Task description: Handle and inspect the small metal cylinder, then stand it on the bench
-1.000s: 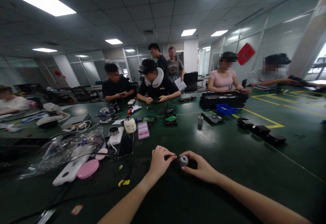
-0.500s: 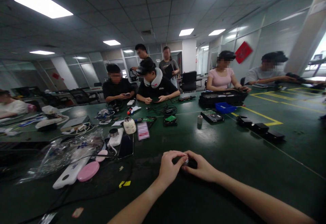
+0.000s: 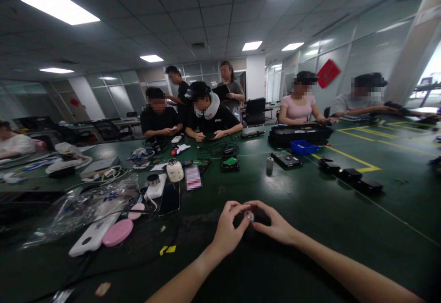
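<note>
So the right hand has a small silver cylinder in its grip, thumb on the near side, fingers on the far side. Left hand is right on it too, thumb and fingertips at the top end, but can't tell if that grip is pinching or just touching. All this is over a dark green desk. Left of the cylinder there's a black phone, then a pink disc further left. Beyond the cylinder, a bit right, stands a grey can, with a blue tray farther out that way.
</note>
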`<state>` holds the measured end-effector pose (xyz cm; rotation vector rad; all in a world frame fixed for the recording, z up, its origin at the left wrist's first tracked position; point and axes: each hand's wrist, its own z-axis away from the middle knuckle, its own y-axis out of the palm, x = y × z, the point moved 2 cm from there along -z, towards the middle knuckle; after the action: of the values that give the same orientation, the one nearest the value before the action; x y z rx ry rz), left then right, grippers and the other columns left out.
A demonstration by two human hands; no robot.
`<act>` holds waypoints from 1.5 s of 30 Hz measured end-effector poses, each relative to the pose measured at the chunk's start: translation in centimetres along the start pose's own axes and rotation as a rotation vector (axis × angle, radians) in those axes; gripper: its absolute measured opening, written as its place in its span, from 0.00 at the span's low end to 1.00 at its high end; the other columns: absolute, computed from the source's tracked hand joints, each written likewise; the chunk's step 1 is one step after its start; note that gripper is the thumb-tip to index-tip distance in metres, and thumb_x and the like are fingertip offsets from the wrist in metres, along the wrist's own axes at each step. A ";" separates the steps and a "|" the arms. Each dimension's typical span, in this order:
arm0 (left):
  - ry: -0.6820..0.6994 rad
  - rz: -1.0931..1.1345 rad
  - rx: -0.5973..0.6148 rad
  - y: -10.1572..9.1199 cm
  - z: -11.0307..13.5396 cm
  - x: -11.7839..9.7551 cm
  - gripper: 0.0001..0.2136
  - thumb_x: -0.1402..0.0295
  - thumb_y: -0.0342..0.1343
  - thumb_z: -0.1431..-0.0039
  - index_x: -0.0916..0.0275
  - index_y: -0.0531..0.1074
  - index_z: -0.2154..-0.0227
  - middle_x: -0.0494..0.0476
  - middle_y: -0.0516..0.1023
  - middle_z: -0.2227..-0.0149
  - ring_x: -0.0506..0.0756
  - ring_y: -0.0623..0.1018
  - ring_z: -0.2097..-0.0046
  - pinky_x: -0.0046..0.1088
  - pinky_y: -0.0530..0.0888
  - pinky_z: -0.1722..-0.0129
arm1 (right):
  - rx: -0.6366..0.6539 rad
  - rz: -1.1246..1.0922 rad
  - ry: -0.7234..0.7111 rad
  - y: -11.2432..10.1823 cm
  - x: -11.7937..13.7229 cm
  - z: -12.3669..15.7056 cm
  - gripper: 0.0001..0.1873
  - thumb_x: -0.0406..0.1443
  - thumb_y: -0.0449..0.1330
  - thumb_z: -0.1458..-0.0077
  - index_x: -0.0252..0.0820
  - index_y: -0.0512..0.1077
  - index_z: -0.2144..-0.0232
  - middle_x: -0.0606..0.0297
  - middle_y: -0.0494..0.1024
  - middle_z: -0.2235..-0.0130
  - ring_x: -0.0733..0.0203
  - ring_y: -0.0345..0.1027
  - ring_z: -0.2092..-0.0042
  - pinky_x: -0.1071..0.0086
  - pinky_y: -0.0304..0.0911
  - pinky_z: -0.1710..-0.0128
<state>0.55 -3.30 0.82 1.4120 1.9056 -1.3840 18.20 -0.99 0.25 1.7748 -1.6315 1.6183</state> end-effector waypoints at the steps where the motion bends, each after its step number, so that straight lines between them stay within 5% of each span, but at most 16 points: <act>1: -0.006 0.010 0.005 0.1 0.1 0.1 0.12 0.66 0.55 0.40 0.57 0.72 0.53 0.57 0.71 0.53 0.57 0.74 0.53 0.34 0.70 0.54 | 0.005 -0.015 0.000 -0.1 -0.1 0.1 0.27 0.39 0.61 0.46 0.44 0.64 0.44 0.57 0.72 0.47 0.50 0.66 0.47 0.54 0.59 0.44; 6: -0.037 0.085 0.021 0.4 0.6 0.7 0.16 0.69 0.58 0.43 0.60 0.62 0.53 0.58 0.73 0.55 0.57 0.75 0.55 0.35 0.70 0.56 | 0.016 -0.011 0.033 -0.3 0.5 0.2 0.24 0.43 0.58 0.42 0.46 0.67 0.44 0.58 0.70 0.43 0.47 0.62 0.42 0.52 0.55 0.41; 15: -0.055 0.164 0.082 0.8 0.6 1.4 0.30 0.74 0.61 0.48 0.59 0.54 0.44 0.60 0.75 0.52 0.57 0.76 0.53 0.38 0.70 0.49 | -0.092 0.054 0.058 0.8 1.2 -1.0 0.13 0.43 0.58 0.42 0.43 0.78 0.61 0.62 0.80 0.62 0.55 0.74 0.60 0.64 0.67 0.57; 22: -0.128 0.170 0.154 1.0 0.2 1.0 0.17 0.73 0.62 0.49 0.60 0.73 0.54 0.55 0.80 0.57 0.57 0.78 0.54 0.33 0.72 0.52 | -0.156 0.148 -0.035 -3.4 -0.2 -1.0 0.11 0.44 0.61 0.44 0.46 0.79 0.64 0.59 0.76 0.52 0.52 0.68 0.50 0.55 0.62 0.48; 26: -0.159 0.161 0.148 0.8 0.1 0.6 0.17 0.72 0.62 0.48 0.58 0.75 0.54 0.54 0.79 0.54 0.58 0.77 0.52 0.33 0.71 0.49 | -0.015 0.307 0.008 -6.0 -3.2 -0.2 0.10 0.46 0.65 0.50 0.52 0.81 0.66 0.62 0.70 0.44 0.44 0.57 0.42 0.43 0.46 0.41; 31: -0.169 0.168 0.157 0.9 0.1 0.8 0.17 0.72 0.62 0.49 0.58 0.75 0.53 0.54 0.79 0.54 0.58 0.77 0.52 0.33 0.71 0.49 | 0.091 0.342 0.069 -6.4 -5.1 0.3 0.15 0.47 0.67 0.53 0.55 0.79 0.61 0.63 0.67 0.41 0.41 0.52 0.39 0.41 0.42 0.40; 34: -0.167 0.172 0.168 0.9 0.1 0.6 0.17 0.72 0.62 0.48 0.59 0.74 0.53 0.55 0.79 0.53 0.58 0.77 0.51 0.33 0.71 0.48 | 0.091 0.328 0.039 -6.1 -4.8 0.2 0.19 0.46 0.67 0.53 0.55 0.77 0.57 0.61 0.72 0.46 0.45 0.58 0.41 0.45 0.49 0.42; 39: -0.165 0.155 0.171 0.6 0.1 0.3 0.19 0.72 0.62 0.48 0.58 0.74 0.51 0.55 0.78 0.51 0.58 0.76 0.50 0.35 0.70 0.47 | 0.086 0.249 0.032 -5.5 -4.3 0.1 0.10 0.43 0.65 0.49 0.49 0.80 0.65 0.62 0.80 0.63 0.54 0.72 0.59 0.59 0.66 0.55; 45: -0.119 0.184 0.165 0.8 0.1 0.8 0.20 0.73 0.63 0.49 0.57 0.74 0.51 0.55 0.79 0.51 0.59 0.76 0.50 0.38 0.70 0.47 | -0.193 0.009 0.064 -2.9 -1.6 -0.4 0.10 0.42 0.65 0.49 0.41 0.78 0.70 0.61 0.81 0.65 0.55 0.75 0.60 0.59 0.68 0.55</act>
<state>0.92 -2.99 -0.19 1.5031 1.5760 -1.5257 20.73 1.23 0.51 1.6058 -1.7056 1.4506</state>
